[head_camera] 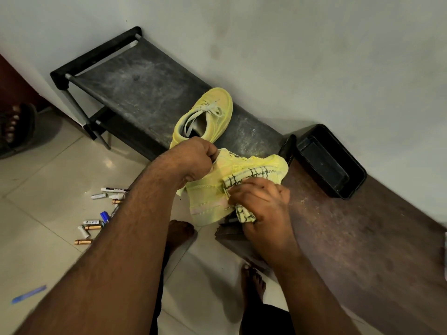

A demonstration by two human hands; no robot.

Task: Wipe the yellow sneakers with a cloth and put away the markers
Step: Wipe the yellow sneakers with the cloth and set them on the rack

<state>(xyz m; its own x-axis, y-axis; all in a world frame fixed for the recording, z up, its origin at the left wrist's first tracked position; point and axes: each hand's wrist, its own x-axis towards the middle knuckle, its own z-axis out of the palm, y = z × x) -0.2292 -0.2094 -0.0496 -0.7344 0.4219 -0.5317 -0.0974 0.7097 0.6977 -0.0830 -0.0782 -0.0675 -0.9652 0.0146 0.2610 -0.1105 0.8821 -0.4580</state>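
A low black rack with a dusty fabric top point(145, 88) stands against the wall and carries one yellow sneaker point(205, 117). Beside it, a brown wooden bench point(350, 238) carries a black plastic tray point(331, 160). On the pale tiled floor point(48, 180) lie scattered markers point(113, 189) and small batteries point(83, 241).

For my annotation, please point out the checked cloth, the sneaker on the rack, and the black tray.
checked cloth point(251, 175), head view, upper fold.
sneaker on the rack point(219, 111), head view, side panel.
black tray point(357, 170), head view, right rim.
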